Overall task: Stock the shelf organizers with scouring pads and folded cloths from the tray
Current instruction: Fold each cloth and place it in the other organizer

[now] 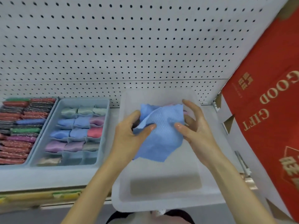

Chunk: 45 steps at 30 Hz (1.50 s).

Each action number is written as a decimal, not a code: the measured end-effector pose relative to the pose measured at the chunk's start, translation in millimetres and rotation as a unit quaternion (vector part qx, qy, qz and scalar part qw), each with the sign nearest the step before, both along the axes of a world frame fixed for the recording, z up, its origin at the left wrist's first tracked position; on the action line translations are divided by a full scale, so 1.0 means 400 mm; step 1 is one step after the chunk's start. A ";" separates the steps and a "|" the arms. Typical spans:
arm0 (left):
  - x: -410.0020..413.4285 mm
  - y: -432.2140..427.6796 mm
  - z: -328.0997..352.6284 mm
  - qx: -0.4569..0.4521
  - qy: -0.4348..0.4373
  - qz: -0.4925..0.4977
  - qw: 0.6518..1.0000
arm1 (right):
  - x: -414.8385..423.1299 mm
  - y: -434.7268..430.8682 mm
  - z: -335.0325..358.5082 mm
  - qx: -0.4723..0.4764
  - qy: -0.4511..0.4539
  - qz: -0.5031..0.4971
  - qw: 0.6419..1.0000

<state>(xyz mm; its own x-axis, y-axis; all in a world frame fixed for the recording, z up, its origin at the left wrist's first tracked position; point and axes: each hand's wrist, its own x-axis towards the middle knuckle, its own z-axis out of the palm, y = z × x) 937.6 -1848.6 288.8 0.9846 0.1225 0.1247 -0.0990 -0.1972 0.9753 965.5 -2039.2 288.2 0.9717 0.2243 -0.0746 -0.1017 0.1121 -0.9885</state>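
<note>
A white pegboard [129, 46] dotted with dark holes rises behind the pale shelf [48, 177]. On the right a red carton [271, 110] stands at a tilt, its gold lettering reading GOOD GIFT upside down, with white cardboard showing along its near edge. A label strip [40, 198] runs along the shelf's front lip, showing yellow and green patches too blurred to read.

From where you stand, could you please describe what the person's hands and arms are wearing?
Nothing: the left hand and right hand are bare, without gloves, rings or a watch, and no sleeves are in view.
</note>
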 end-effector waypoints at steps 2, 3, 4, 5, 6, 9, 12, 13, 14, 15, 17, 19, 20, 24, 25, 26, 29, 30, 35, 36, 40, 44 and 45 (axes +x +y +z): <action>-0.014 -0.014 0.002 -0.028 0.012 -0.003 1.000 | -0.005 -0.008 0.017 -0.028 -0.058 0.012 0.998; -0.021 -0.021 0.004 -0.045 0.020 0.000 0.999 | -0.003 -0.010 0.028 -0.040 -0.074 0.019 0.996; -0.025 -0.025 0.003 -0.055 0.020 -0.002 0.998 | 0.001 -0.011 0.039 -0.058 -0.079 0.022 0.995; -0.028 -0.025 0.006 -0.055 0.014 -0.008 0.998 | 0.004 -0.012 0.047 -0.078 -0.080 0.023 0.994; -0.030 -0.022 0.007 -0.053 0.007 -0.012 0.998 | 0.008 -0.015 0.049 -0.097 -0.078 0.019 0.992; -0.028 -0.012 0.005 0.005 -0.036 -0.035 0.999 | 0.007 -0.030 0.046 -0.128 -0.072 0.015 0.989; -0.026 -0.019 0.011 0.032 -0.026 -0.044 0.998 | -0.002 -0.041 0.058 -0.135 -0.076 0.013 0.988; -0.028 -0.023 0.015 0.016 -0.011 -0.044 0.999 | -0.004 -0.040 0.065 -0.134 -0.080 0.012 0.988; -0.029 -0.025 0.018 0.003 -0.001 -0.035 0.999 | -0.006 -0.039 0.069 -0.141 -0.085 0.011 0.986; -0.030 -0.025 0.018 -0.008 0.002 -0.021 1.000 | -0.006 -0.039 0.071 -0.151 -0.092 0.008 0.984; -0.031 -0.022 0.021 -0.033 0.012 0.012 0.999 | -0.009 -0.039 0.077 -0.174 -0.103 -0.004 0.979; -0.030 -0.017 0.026 -0.076 0.026 0.026 0.996 | -0.011 -0.045 0.083 -0.192 -0.114 -0.020 0.974; -0.031 -0.016 0.031 -0.093 0.028 0.032 0.995 | -0.012 -0.050 0.087 -0.199 -0.122 -0.028 0.972; -0.032 -0.019 0.050 -0.113 -0.004 0.053 0.992 | -0.017 -0.060 0.107 -0.202 -0.146 -0.042 0.967; -0.032 -0.022 0.057 -0.108 -0.006 0.056 0.993 | -0.020 -0.059 0.112 -0.199 -0.152 -0.050 0.967; -0.032 -0.024 0.060 -0.107 -0.002 0.065 0.992 | -0.022 -0.057 0.116 -0.193 -0.154 -0.058 0.967; -0.032 -0.032 0.069 -0.113 -0.001 0.083 0.990 | -0.026 -0.059 0.124 -0.163 -0.156 -0.078 0.971; -0.034 -0.034 0.070 -0.114 -0.005 0.087 0.990 | -0.027 -0.061 0.127 -0.158 -0.158 -0.081 0.971; -0.040 -0.045 0.085 -0.118 -0.042 0.092 0.988 | -0.032 -0.065 0.144 -0.143 -0.158 -0.095 0.972; -0.040 -0.046 0.089 -0.122 -0.046 0.091 0.987 | -0.033 -0.065 0.146 -0.135 -0.156 -0.096 0.974; -0.039 -0.049 0.098 -0.134 -0.056 0.080 0.986 | -0.034 -0.068 0.155 -0.126 -0.151 -0.104 0.975; -0.031 -0.061 0.102 -0.146 -0.057 0.091 0.983 | -0.037 -0.074 0.160 -0.130 -0.154 -0.113 0.973; -0.028 -0.063 0.102 -0.145 -0.060 0.096 0.983 | -0.036 -0.076 0.161 -0.132 -0.152 -0.118 0.972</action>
